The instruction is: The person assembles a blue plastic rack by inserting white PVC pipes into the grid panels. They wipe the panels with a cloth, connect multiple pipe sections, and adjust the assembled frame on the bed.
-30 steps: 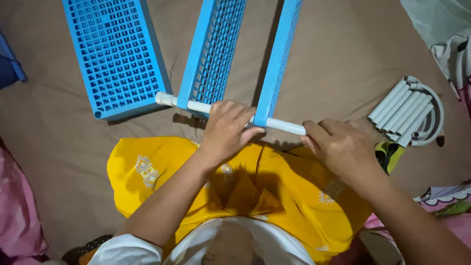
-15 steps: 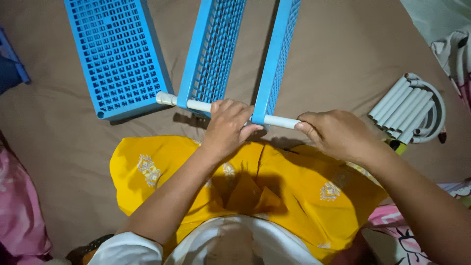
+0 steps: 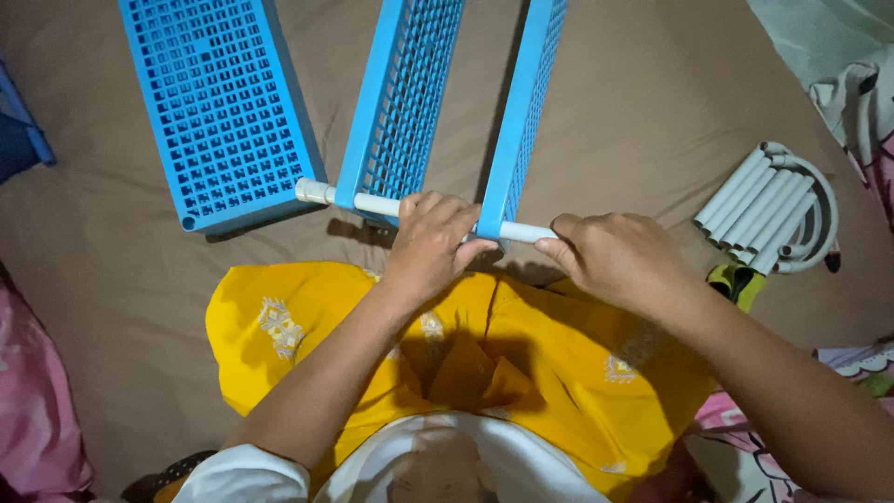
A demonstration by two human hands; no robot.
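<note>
Bare-armed from elbow to fingers on both sides. Left hand [image 3: 430, 244] and right hand [image 3: 616, 259] without rings, bands or gloves. Short white sleeve [image 3: 244, 475] at the left upper arm. Bright yellow garment [image 3: 317, 345] across the lap, with small pale embroidered motifs.

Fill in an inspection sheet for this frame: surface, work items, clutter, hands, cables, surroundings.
Surface: brown bedsheet, creased.
Work items: white tube passing through two blue mesh shelves standing on edge; third blue shelf lying flat to the left.
Clutter: bundle of white tubes at right.
Hands: left hand gripping the tube between the shelves; right hand gripping its right end.
Cables: nothing seen.
Surroundings: yellow garment on the lap, pink cloth at left.
</note>
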